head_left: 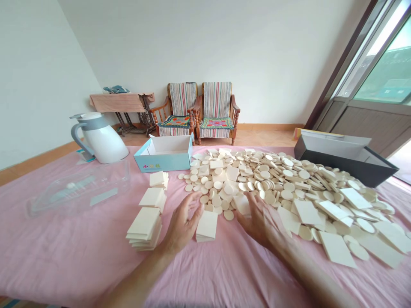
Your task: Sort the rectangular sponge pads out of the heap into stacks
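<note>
My left hand (184, 219) is just left of a small stack of square wooden pieces (206, 225), its fingers apart and nothing seen in them. Thumb and forefinger of my right hand (263, 220) close on opposite edges of a square wooden piece (242, 205) at the near side of the pile. Pale round and square pieces make up this big loose pile (257, 171), spreading to the right. Left of my left hand, stacks of squares run in a row: a tall near stack (144, 226), a middle stack (152, 197) and a far stack (158, 179).
A light blue open box (163, 158) stands behind the stacks, and a black open box (343, 158) at the back right. On the left are a white jug (104, 139) and a clear plastic container (80, 188). Pink cloth (80, 252) covers the table.
</note>
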Demonstrator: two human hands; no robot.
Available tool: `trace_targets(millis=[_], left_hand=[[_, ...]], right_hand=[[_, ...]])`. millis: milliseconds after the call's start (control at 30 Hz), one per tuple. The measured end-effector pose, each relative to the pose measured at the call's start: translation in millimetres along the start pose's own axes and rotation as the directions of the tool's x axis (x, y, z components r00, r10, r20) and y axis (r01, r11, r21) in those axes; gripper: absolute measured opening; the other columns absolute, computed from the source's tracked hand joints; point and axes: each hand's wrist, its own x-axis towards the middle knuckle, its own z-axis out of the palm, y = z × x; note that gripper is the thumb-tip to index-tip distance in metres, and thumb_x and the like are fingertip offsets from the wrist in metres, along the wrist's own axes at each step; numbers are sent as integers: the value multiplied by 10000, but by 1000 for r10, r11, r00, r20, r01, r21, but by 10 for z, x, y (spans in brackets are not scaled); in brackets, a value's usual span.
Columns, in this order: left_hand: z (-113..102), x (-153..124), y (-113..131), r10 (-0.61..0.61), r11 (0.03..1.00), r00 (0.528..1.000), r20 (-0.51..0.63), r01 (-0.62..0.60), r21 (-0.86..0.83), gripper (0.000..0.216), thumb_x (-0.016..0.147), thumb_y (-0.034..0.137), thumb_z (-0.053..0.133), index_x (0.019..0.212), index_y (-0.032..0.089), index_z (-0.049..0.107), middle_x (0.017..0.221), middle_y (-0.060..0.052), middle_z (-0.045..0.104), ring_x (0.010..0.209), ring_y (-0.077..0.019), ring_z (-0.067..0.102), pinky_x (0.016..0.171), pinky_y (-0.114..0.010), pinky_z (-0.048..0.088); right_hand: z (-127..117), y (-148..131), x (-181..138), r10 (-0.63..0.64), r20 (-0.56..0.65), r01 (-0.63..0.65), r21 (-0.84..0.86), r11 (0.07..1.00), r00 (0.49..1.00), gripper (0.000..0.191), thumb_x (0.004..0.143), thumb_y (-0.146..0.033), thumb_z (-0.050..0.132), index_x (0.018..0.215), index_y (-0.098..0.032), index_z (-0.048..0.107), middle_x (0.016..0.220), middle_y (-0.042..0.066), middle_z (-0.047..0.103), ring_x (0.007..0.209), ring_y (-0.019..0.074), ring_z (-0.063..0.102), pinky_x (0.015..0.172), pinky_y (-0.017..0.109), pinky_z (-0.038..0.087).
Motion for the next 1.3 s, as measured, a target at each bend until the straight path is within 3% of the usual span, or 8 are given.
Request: trace_targets(millis=[167,333,600,800,967,1033,1133,1300], left_hand=[[-62,-384,-149,10,992,999,49,-16,127,504,882,364,574,1342,226,423,1345,-118,547,1206,-264,554,1023,-456,454],[-39,-558,-250,-4,998,999,45,1,64,551,889,339,579,1392,262,367,1376,-106,519,1241,-256,526,1038,-442,454],[-7,-578,-221,66,992,998,-24,-63,109,418,907,279,532,1317,268,447,1314,-81,561,1190,-240,556,1019,-430,472],[-37,-600,-209,70,992,997,20,-72,106,402,904,225,517,1300,273,463,1270,-76,581,1155,-231,570,984,-410,496],[-26,-593,-235,93,986,996,9,-93,141,381,898,217,522,1273,277,489,1256,-60,588,1148,-221,574,972,-380,503],[-23,-587,-238,105,983,995,2,-104,154,357,899,226,523,1253,269,506,1242,-62,596,1140,-221,579,961,-375,509],[-27,-584,-229,113,980,994,-10,-109,167,343,895,231,528,1237,263,524,1220,-61,612,1118,-219,595,951,-367,517],[-45,-590,-200,115,980,993,-19,-110,165,311,891,209,525,1198,250,553,1168,-61,639,1068,-208,621,925,-344,532]], right_hand=[[23,93,-30,-26,128,19,61,998,991,595,815,-428,576,1360,-262,406,967,76,585,783,225,610,636,306,400],[-19,230,-31,-93,176,65,158,985,980,517,769,-314,597,1269,-247,481,945,48,552,779,195,585,673,303,414],[-122,2,222,21,-62,-2,301,954,998,422,749,-412,625,1077,-186,487,968,82,565,832,229,556,705,349,441],[1,-227,277,-167,-64,179,342,923,984,375,748,-373,639,1056,-196,518,990,82,614,932,252,545,777,364,430],[-156,-162,183,-194,183,121,348,929,964,262,752,-418,635,869,-207,536,822,32,620,742,191,564,685,316,424],[-190,-124,204,-107,203,36,327,944,973,281,766,-460,611,854,-210,517,792,28,615,696,181,565,636,299,416],[-147,-143,287,41,34,-46,171,984,999,330,777,-477,585,931,-202,490,860,68,619,777,223,583,641,314,412],[-8,-384,357,77,-13,-78,-106,991,997,380,801,-523,551,941,-176,490,918,135,610,832,282,592,636,346,402]])
